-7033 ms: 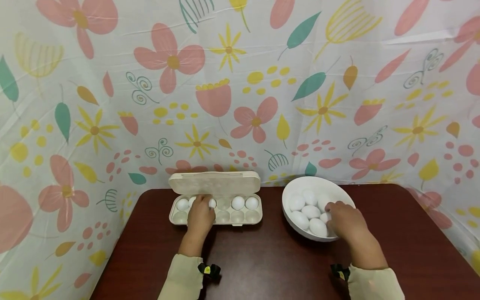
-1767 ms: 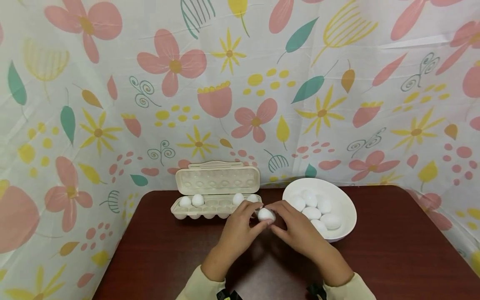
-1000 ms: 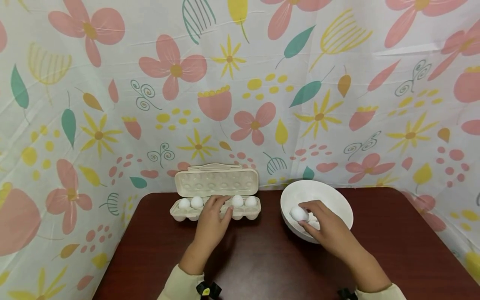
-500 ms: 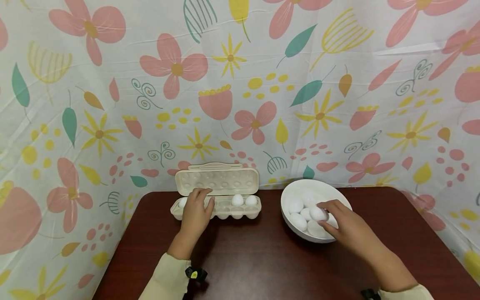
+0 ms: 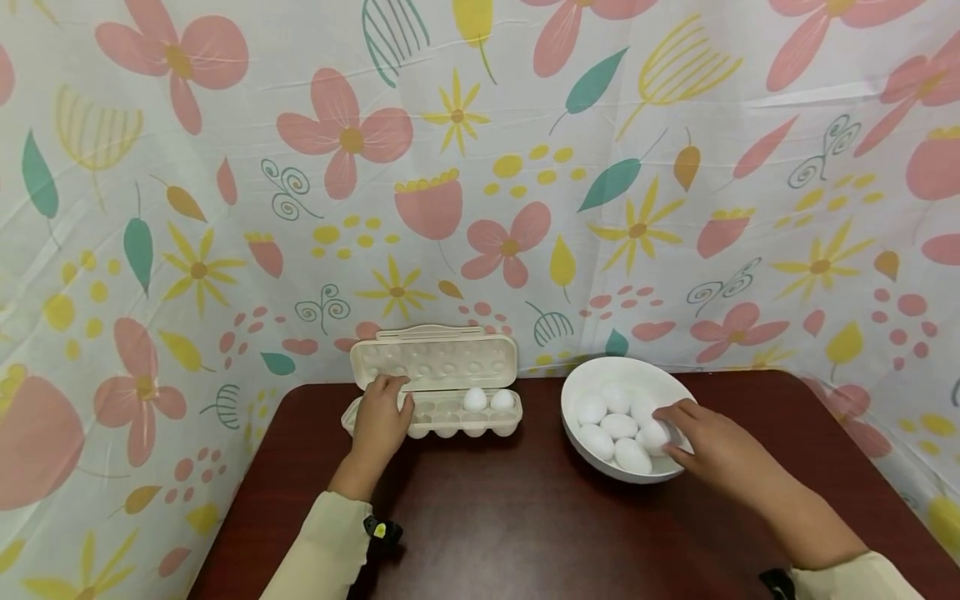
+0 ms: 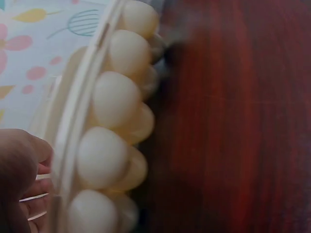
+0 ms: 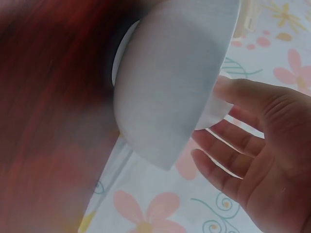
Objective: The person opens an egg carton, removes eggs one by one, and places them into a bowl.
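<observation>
White eggs [image 5: 619, 427], kept from rolling

Head view: a cream carton [image 5: 462, 431] stood at the back left of the dark table [image 5: 510, 508], before a floral cloth [image 5: 510, 158]. Its lid [image 5: 437, 363] was raised, presumably to leave the cups within reach. Two eggs [image 5: 476, 400] sat at its right end in separate cups, which likely kept them steady. The left hand [image 5: 379, 423] was over the left end, thumb and forefinger a little apart. Well to the right, the white bowl [image 5: 637, 377] held a loose cluster, its curved wall keeping the shells together. Over its rim, the right hand [image 5: 711, 446] held one egg [image 5: 651, 437].

Left wrist view: blur and the carton's rim hid the fingertips, so I could not tell whether they held anything.

Right wrist view: thumb and fingers curved round the egg beside the bowl's rim, a light hold that seemed suited to a smooth shell.
</observation>
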`<state>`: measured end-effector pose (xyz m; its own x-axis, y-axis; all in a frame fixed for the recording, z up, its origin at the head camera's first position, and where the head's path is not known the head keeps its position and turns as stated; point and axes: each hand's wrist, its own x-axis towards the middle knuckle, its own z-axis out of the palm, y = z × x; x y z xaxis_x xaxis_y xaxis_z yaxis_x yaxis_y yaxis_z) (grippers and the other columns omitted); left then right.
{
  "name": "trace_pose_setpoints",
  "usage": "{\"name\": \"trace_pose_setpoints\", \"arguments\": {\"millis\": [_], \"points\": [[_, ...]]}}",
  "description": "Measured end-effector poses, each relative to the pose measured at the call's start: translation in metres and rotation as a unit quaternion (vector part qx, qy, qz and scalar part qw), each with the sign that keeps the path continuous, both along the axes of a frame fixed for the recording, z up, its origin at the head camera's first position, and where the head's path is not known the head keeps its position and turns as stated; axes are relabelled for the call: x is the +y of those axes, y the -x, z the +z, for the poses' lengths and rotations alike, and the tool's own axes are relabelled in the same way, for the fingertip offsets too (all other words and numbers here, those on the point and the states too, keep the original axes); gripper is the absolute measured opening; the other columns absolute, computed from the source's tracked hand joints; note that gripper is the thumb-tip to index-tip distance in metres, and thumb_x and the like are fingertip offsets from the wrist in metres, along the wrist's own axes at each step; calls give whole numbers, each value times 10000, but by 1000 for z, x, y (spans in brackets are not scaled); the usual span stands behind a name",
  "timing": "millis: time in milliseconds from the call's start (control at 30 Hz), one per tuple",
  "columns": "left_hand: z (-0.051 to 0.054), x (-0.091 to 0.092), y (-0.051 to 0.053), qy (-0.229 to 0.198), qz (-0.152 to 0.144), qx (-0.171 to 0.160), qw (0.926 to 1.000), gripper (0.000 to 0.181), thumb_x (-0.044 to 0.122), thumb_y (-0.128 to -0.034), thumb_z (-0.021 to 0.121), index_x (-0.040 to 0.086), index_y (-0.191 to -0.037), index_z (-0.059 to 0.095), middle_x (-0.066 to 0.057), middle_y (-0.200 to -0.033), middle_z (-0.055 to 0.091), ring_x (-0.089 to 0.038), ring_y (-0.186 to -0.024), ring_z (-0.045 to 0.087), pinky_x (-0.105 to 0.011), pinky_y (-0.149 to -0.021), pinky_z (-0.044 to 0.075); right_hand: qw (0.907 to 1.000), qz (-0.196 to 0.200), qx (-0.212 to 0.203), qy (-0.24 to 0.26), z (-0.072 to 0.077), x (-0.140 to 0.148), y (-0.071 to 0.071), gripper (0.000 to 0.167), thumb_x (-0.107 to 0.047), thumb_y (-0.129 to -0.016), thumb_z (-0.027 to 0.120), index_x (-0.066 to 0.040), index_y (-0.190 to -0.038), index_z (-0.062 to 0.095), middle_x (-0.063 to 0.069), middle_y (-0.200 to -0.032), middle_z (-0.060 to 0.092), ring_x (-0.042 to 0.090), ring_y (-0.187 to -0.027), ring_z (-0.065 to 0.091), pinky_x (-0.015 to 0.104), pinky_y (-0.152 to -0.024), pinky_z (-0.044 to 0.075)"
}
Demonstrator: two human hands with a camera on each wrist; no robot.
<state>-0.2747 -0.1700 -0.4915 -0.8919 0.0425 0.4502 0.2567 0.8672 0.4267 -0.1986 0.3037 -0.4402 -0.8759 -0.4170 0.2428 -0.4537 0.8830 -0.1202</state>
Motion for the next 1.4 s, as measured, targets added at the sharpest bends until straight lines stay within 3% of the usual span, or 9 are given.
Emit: {"name": "trace_pose_setpoints", "arguments": {"millis": [233,467,667,1033,1200,1400], "points": [[-15,-1,3,167,60,38,9998,287,59,-918,678,22,-1202,701,-192,-1182,633,-408,-1150,572,-531,-983,489,9998,22,-109,-145,-3,3,4,417,-166,-764,868,-48,-1122,689,125,-1057,683,292,-909,689,493,-793,569],[-19,0,4,29,-44,-75,10000,338,0,-905,642,6,-1241,676,-202,-1231,602,-422,-1248,517,-542,-1009,483,9995,127,-85,-260,-6,5,5,387,-157,-747,877,-77,-1085,707,43,-990,658,195,-799,653,418,-711,559],[-27,1,5,-32,-167,-189,9997,416,-61,-872,604,-22,-1284,641,-226,-1294,557,-433,-1346,455,-550,-1053,469,9988,153,-207,-417,-7,6,8,370,-184,-761,866,-78,-1082,715,38,-977,659,185,-795,644,426,-698,546],[-44,2,9,166,-103,-24,9998,489,-40,-853,608,-61,-1341,594,-286,-1407,501,-478,-1456,345,-576,-1164,368,9982,146,-303,-502,-7,4,12,358,-187,-744,877,-80,-1054,735,20,-931,663,165,-715,619,389,-678,553],[-48,4,11,189,-35,192,9996,504,-45,-844,604,-61,-1348,593,-297,-1426,486,-479,-1462,335,-582,-1158,371,9976,203,-295,-592,-6,2,13,350,-178,-727,883,-78,-1027,732,25,-910,656,179,-710,606,392,-678,542],[-48,7,13,281,26,151,9995,523,-47,-851,607,-57,-1373,573,-290,-1437,479,-469,-1473,321,-574,-1181,345,9969,176,-529,-550,-3,0,13,344,-159,-733,877,-72,-1034,734,26,-918,652,156,-722,602,365,-670,538]]}}
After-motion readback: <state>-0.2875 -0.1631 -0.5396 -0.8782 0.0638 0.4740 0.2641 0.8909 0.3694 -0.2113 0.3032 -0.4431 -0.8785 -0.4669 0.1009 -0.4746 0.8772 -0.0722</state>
